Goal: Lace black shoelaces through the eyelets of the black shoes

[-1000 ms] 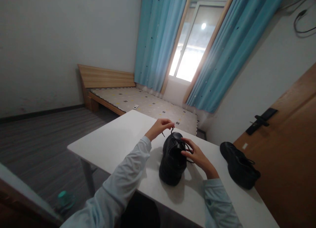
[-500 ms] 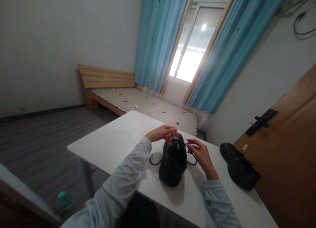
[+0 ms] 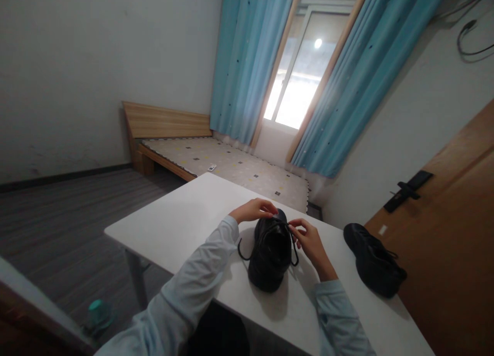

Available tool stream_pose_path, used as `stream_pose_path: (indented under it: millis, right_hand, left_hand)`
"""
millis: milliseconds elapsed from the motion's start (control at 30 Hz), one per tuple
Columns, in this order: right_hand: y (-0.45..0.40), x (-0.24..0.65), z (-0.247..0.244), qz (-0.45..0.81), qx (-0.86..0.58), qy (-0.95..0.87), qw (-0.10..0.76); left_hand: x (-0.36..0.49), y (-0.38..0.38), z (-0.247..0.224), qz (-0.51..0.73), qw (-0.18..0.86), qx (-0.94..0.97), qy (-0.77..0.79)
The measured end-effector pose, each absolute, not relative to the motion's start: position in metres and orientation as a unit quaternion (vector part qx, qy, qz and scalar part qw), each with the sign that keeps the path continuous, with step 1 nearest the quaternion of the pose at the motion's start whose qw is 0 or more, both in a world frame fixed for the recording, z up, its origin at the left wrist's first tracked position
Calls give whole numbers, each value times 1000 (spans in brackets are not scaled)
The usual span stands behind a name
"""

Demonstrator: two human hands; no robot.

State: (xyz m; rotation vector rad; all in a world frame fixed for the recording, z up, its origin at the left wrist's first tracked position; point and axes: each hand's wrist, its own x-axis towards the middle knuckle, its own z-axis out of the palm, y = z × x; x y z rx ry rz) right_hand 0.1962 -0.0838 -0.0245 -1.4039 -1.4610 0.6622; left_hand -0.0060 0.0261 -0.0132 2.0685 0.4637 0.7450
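A bare room with blue curtains (image 3: 247, 63), a window (image 3: 299, 83) and a low bed (image 3: 216, 160) lies behind a white table (image 3: 185, 217). At the table's middle, near the person's edge, stands a black shoe (image 3: 270, 253), toe toward the camera. Both hands work at its far end. The left hand (image 3: 252, 210) pinches the lace (image 3: 243, 254) above the shoe's tongue, a loop of it hanging down the shoe's left side onto the table. The right hand (image 3: 311, 241), just beside the shoe, pinches the other strand between thumb and fingertips. A second black shoe (image 3: 372, 261) lies well apart at the right, near a wooden door (image 3: 447, 243).
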Motion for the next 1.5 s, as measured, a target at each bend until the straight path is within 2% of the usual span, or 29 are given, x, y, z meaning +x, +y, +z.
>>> stream_pose_path:
  millis: [467,733,933,1333,1500]
  right_hand:
    - [-84,191,-26,261,-585,-603,476]
    - [-82,191,-28,180,-593,-623,477]
    - [-81,187,-26,148,-582,-614,512]
    - [-87,187,-21,359,-479,-562,571]
    - [-86,187,-22,374,-466,-537,595]
  left_hand:
    - [-6,25,-11,260,392,859,202]
    - [-6,29,-16,265,408,850,204]
    - [-6,28,-15,256,400,856,202]
    - [-6,32,-18,252,400,859,196]
    - [-6,32,-18,251,397,860,200]
